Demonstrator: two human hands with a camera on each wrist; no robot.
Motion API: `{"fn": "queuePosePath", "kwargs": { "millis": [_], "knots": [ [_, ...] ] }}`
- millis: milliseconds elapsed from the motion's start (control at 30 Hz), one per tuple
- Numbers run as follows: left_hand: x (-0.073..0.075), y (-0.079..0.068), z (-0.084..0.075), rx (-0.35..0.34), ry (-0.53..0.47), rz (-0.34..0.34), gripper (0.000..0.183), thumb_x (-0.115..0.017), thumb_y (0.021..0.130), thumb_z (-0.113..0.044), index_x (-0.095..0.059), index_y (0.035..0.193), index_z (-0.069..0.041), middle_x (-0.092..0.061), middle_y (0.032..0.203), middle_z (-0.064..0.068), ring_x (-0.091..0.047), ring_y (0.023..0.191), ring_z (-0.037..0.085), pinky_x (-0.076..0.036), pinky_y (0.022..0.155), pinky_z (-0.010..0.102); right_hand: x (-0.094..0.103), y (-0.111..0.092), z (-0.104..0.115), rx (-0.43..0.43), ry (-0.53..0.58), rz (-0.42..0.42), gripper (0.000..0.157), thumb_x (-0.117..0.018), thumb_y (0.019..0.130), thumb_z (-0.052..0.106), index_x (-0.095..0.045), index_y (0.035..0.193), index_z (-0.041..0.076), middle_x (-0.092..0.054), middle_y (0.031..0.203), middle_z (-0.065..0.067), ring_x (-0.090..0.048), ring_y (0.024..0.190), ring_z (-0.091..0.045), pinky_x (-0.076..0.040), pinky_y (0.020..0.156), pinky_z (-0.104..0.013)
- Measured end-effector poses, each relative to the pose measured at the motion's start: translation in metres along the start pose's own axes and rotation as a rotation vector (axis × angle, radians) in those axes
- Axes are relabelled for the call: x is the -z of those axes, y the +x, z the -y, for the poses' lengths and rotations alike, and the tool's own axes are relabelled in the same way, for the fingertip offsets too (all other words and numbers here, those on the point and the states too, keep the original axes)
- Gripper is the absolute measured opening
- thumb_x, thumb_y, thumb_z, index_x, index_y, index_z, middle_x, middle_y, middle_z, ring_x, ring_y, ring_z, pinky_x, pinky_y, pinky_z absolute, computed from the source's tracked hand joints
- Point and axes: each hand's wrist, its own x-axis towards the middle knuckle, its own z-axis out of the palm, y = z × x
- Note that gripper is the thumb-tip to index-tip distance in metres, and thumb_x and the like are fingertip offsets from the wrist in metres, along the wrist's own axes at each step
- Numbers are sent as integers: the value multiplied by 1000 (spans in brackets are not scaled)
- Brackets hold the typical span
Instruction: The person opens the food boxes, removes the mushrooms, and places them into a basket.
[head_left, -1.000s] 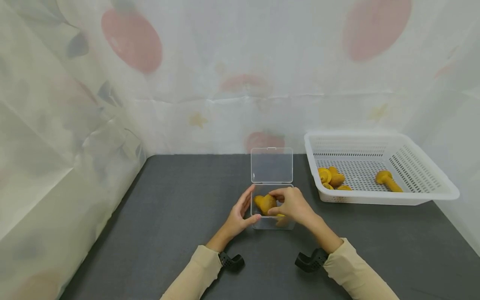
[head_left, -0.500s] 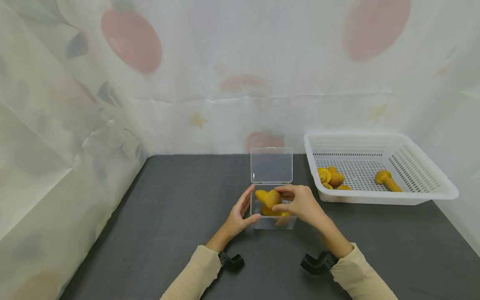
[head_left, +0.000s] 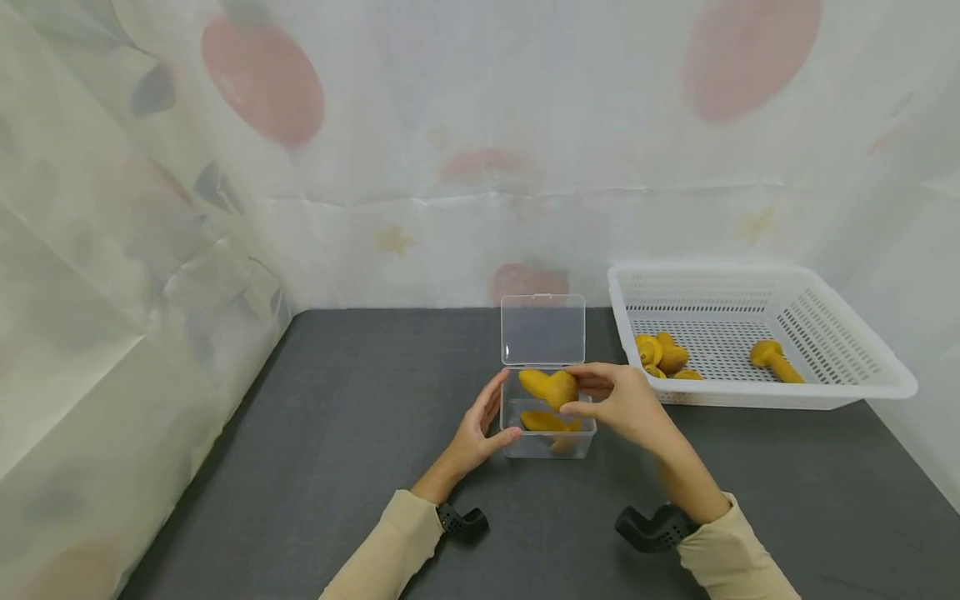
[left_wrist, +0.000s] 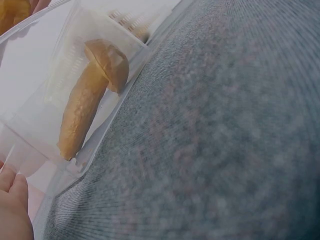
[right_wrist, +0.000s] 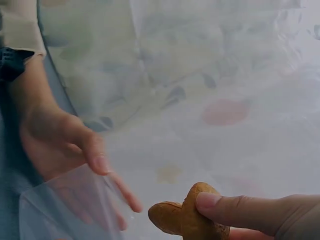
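Observation:
A small clear plastic box (head_left: 525, 447) stands mid-table with its lid (head_left: 543, 332) raised at the back. Inside lies a yellow mushroom (head_left: 543, 421), which the left wrist view shows through the wall as a thick stem and rounded cap (left_wrist: 107, 65). Along the box's left side rests my left hand (head_left: 480, 425), fingers extended against the wall and thumb at the front left corner. Over the box's right part, my right hand (head_left: 626, 404) pinches another mushroom (head_left: 558, 390) by its cap between thumb and fingers. Its stem points left.
At the back right stands a white perforated plastic basket (head_left: 780, 392). A group of mushrooms (head_left: 667, 357) lies in its left end and a single one (head_left: 776, 362) farther right. A pale printed curtain (head_left: 405, 167) hangs behind the dark tabletop (head_left: 360, 400).
My right hand has moved right and up with the pinched mushroom, from down inside the box to above it, uncovering the mushroom below. The left hand and box have stayed in place.

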Motion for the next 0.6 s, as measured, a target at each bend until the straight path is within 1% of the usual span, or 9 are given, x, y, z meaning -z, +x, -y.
{"fn": "queuePosePath", "kwargs": {
  "millis": [67,167,267,333,400,500,533,600],
  "knots": [
    [0,0,0,-5,-1,3,82,-66,92,-24,-16,155,-10,-11,164,17,-15,149,-2,-19,117,7,4,-2,1,0,13,-8,54,-79,79,19,-61,126,-2,-67,122,-23,-68,107,-36,-59,84,-37],
    [0,0,0,-6,1,3,82,-66,92,-23,-16,155,-9,-11,164,17,-15,150,1,-19,117,7,9,-4,1,-8,21,-21,55,-79,79,21,-61,127,-1,-67,123,-22,-68,108,-35,-60,83,-33],
    [0,0,0,-5,2,2,82,-66,91,-22,-16,155,-9,-11,164,17,-15,151,4,-19,117,7,14,-5,-1,-5,37,-36,56,-79,79,21,-61,128,1,-67,123,-20,-69,108,-30,-60,82,-29],
    [0,-1,0,-7,3,1,82,-66,91,-21,-16,155,-9,-11,164,18,-15,151,3,-19,117,7,18,-5,-3,6,60,-41,56,-79,79,20,-61,128,1,-67,123,-20,-71,105,-20,-60,82,-25],
    [0,0,1,-11,3,0,82,-66,91,-20,-16,155,-9,-11,163,18,-15,150,0,-19,117,7,22,-5,-5,19,90,-49,55,-79,79,18,-60,128,1,-67,123,-21,-71,100,-5,-59,81,-20],
    [0,0,2,-19,6,-1,83,-67,91,-22,-16,155,-8,-10,163,19,-16,148,-5,-19,117,8,30,-5,-9,32,130,-62,54,-78,80,15,-60,128,-1,-65,123,-25,-66,93,12,-57,79,-15],
    [0,0,2,-14,4,-3,83,-67,91,-23,-16,155,-9,-11,163,18,-16,148,-6,-19,118,8,32,-5,-11,37,135,-70,53,-78,80,14,-60,128,-2,-65,123,-26,-65,92,14,-57,79,-14],
    [0,0,2,-12,4,-4,84,-67,91,-25,-16,155,-8,-11,163,18,-17,147,-7,-19,118,8,36,-5,-13,37,147,-88,53,-77,80,12,-60,127,-4,-65,122,-26,-64,91,15,-56,78,-13]
  ]
}}
